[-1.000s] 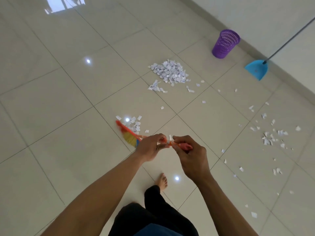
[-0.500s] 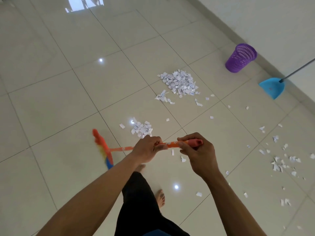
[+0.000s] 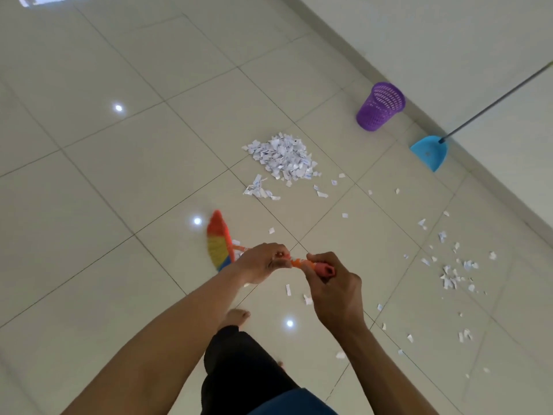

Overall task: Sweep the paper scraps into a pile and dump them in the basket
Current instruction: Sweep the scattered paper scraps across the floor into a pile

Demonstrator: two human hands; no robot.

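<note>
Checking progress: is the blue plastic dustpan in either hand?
No, the blue plastic dustpan sits on the tiled floor; the left hand and right hand grip the orange broom handle.

The pile of scraps [image 3: 281,158] is set on the floor [image 3: 119,181], ahead of the broom [image 3: 218,244], whose head is held left of the left hand [image 3: 263,262] and right hand [image 3: 335,292]. The basket [image 3: 380,107] is placed beyond the pile to the right, near the wall [image 3: 449,40], with the dustpan [image 3: 429,152] further right. Loose scraps [image 3: 449,274] are strewn on the right, apart from the pile.
</note>
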